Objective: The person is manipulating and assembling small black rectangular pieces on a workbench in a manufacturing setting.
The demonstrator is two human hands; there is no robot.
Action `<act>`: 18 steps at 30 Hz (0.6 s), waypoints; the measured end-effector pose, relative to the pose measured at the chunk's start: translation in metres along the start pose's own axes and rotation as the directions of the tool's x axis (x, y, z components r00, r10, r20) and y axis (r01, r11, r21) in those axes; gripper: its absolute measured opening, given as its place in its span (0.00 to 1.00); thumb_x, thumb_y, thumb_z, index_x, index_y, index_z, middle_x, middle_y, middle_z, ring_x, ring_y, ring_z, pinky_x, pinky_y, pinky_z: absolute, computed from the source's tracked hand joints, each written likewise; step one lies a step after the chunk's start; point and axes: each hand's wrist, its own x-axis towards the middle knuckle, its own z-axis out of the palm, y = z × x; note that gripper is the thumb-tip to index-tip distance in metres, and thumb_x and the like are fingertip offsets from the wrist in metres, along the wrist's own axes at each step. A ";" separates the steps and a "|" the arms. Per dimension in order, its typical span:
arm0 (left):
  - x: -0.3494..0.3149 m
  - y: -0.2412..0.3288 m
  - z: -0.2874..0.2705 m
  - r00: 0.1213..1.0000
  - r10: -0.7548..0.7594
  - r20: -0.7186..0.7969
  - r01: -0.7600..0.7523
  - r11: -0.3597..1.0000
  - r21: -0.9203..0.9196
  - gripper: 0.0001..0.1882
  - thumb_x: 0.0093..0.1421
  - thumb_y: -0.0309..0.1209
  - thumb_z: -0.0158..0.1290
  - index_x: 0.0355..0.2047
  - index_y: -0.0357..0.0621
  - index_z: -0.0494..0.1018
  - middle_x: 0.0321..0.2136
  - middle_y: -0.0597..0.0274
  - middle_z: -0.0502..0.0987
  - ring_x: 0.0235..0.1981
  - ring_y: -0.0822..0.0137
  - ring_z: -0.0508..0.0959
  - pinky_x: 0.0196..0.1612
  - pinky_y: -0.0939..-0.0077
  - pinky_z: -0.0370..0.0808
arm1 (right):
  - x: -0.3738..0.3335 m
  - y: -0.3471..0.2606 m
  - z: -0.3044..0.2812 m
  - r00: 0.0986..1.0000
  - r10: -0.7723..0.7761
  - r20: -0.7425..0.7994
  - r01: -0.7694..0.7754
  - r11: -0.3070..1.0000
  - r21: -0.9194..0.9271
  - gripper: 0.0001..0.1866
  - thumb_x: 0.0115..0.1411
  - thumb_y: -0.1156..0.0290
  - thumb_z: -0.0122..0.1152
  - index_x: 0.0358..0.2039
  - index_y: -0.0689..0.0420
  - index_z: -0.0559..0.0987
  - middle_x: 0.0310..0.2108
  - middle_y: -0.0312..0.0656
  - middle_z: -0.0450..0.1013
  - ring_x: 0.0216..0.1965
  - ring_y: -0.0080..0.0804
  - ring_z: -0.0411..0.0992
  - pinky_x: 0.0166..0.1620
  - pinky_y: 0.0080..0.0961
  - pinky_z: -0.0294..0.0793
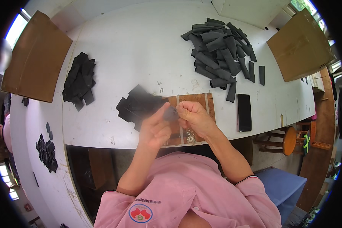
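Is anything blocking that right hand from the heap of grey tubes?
Nothing visible is. Between the right hand, which pinches a small dark piece, and the heap of dark grey tubes lie only part of the flat brown board and white tabletop. The black phone is off to the right.

Table (133, 57): 1 phone (244, 113), apparently fabric tubes (228, 57)

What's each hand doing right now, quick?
Left hand: partly curled against the dark piece; too blurred to tell its grip.
Right hand: closed, pinching the dark piece's edge.
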 end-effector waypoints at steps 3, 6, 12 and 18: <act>-0.010 -0.018 0.025 0.959 0.272 -0.074 -0.225 0.897 0.380 0.16 0.56 0.22 0.40 0.46 0.33 0.60 0.22 0.56 0.73 0.05 0.83 0.57 0.08 0.91 0.52 | 0.003 -0.003 -0.004 1.000 0.009 0.014 -0.009 1.000 -0.018 0.13 0.58 0.61 0.50 0.22 0.55 0.68 0.17 0.27 0.61 0.18 0.13 0.58 0.22 0.11 0.57; -0.023 -0.033 0.050 0.909 0.358 0.212 -0.400 0.614 0.681 0.19 0.54 0.21 0.46 0.46 0.35 0.58 0.25 0.55 0.73 0.07 0.83 0.57 0.08 0.91 0.51 | 0.001 -0.016 0.004 0.985 -0.164 0.052 0.168 0.982 -0.084 0.13 0.57 0.63 0.50 0.21 0.56 0.70 0.15 0.27 0.62 0.17 0.11 0.58 0.21 0.10 0.58; -0.022 -0.027 0.025 0.927 0.370 0.059 -0.268 0.545 0.794 0.15 0.54 0.26 0.51 0.42 0.36 0.64 0.27 0.64 0.71 0.15 0.82 0.62 0.18 0.88 0.60 | 0.002 0.006 -0.007 0.993 -0.101 0.058 0.108 0.986 -0.128 0.12 0.57 0.65 0.50 0.21 0.57 0.70 0.17 0.27 0.63 0.19 0.12 0.59 0.23 0.11 0.59; -0.014 -0.026 0.043 0.629 0.448 0.636 -0.410 -0.504 0.760 0.13 0.53 0.25 0.50 0.41 0.38 0.68 0.40 0.56 0.69 0.39 0.69 0.67 0.42 0.77 0.65 | -0.002 -0.005 0.001 0.974 -0.176 -0.140 0.101 0.897 -0.430 0.09 0.56 0.68 0.51 0.25 0.61 0.72 0.16 0.32 0.63 0.20 0.17 0.61 0.24 0.16 0.61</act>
